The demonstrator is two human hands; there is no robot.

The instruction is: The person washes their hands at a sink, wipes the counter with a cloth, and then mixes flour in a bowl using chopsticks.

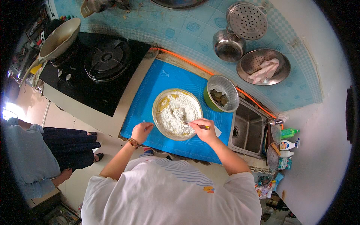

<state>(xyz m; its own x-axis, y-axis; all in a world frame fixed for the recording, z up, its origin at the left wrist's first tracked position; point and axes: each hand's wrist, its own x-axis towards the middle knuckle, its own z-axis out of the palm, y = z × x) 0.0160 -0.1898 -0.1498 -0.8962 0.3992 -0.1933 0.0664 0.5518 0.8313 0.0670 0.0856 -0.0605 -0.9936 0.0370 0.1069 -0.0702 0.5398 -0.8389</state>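
Observation:
A wide bowl (154, 118) stands on a blue silicone baking mat (146, 84). White flour (174, 112) fills it, with a yellow mixture showing around the edges. My right hand (204, 130) is over the bowl's near right rim, its fingers shut on the dark handle of a utensil (203, 126); the utensil's metal end reaches into the flour. Just left of the bowl, beside its rim, is my left hand (143, 132), with its fingers bent together; I cannot tell whether anything is between them. A bracelet of beads circles the left wrist.
Behind the bowl's right side stands a green container (208, 98) with dark pieces inside. A steel sink (247, 129) lies right, a gas hob (92, 76) with a pan (60, 39) left. Steel pots and a colander (244, 64) hang behind. Another person (33, 157) stands at left.

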